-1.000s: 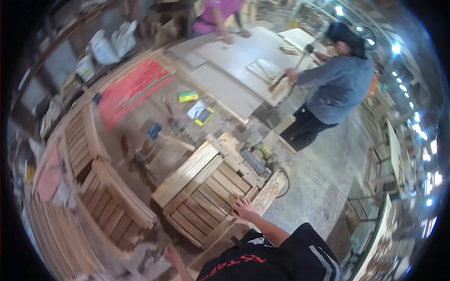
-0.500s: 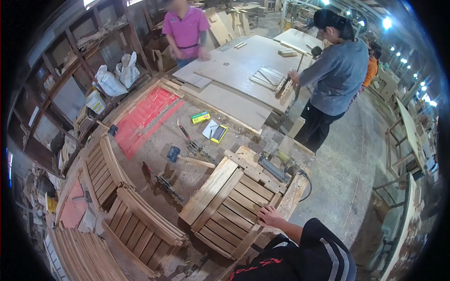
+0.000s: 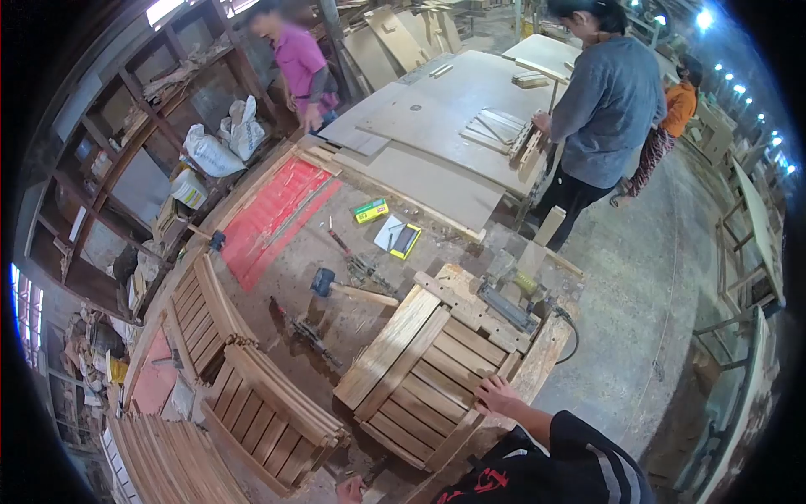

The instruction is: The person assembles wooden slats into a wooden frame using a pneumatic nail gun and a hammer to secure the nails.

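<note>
A slatted wooden panel (image 3: 424, 382) lies in a wooden jig (image 3: 390, 344) on the bench. My right hand (image 3: 497, 395) rests on the panel's right edge, fingers spread and flat, holding nothing. At the bottom edge of the view is my left hand (image 3: 350, 490), small and partly cut off, beside a dark metal part below the panel; its grip is not clear. A metal toggle clamp (image 3: 506, 304) is mounted at the jig's far right corner. Left of the jig lie a mallet (image 3: 353, 290) and a bar clamp (image 3: 306, 334).
Finished-looking slatted panels (image 3: 277, 403) are stacked at the left, beside a pile of wood strips (image 3: 172, 462). A red sheet (image 3: 277, 214) and a yellow-green box (image 3: 370, 211) lie farther up. Across the bench stand a person in grey (image 3: 609, 109) and a person in pink (image 3: 298, 63).
My left hand has come into view at the bottom edge. My right hand stays on the panel. The view has shifted, and the person in pink has moved left, leaning lower.
</note>
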`<state>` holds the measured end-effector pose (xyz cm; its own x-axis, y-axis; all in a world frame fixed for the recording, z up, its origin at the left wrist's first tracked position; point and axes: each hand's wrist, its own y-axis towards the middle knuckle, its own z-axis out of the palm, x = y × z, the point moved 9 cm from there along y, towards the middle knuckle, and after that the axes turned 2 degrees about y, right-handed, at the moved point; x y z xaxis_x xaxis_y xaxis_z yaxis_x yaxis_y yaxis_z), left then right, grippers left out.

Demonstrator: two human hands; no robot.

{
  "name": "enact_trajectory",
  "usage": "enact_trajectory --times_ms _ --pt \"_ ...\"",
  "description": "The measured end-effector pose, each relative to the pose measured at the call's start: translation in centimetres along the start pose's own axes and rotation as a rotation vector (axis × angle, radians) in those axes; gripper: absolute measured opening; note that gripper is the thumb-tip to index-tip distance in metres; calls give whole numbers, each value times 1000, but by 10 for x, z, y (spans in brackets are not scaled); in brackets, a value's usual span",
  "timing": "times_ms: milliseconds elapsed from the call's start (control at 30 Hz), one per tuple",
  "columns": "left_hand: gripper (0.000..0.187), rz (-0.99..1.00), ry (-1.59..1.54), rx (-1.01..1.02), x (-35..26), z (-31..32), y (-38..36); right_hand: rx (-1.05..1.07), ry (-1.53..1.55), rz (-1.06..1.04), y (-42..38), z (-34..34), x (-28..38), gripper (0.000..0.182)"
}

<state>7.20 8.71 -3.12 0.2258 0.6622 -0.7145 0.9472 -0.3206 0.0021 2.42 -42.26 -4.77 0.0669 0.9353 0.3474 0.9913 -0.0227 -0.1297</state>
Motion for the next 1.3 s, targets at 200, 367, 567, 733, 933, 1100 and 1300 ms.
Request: enact_trajectory --times_ms 200,367,567,733,933,1100,1300 --pt "38 -109 189 434 -14 42 15 7 -45 4 13 4 -5 38" --pt "32 -449 86 488 -47 50 39 -102 11 -5 7 -2 1 31" --pt "26 -533 36 249 -33 44 39 59 54 45 11 -1 -2 35" --pt "19 -335 76 224 -124 38 112 6 58 115 25 -4 -2 24" --pt "12 -221 -623 -398 -184 -27 302 -450 491 46 258 -124 22 16" --pt "28 -387 -176 -779 -20 -80 485 -708 618 -62 495 -207 42 45" --pt "57 -504 320 -368 262 -44 638 -119 985 -130 574 -138 60 37"
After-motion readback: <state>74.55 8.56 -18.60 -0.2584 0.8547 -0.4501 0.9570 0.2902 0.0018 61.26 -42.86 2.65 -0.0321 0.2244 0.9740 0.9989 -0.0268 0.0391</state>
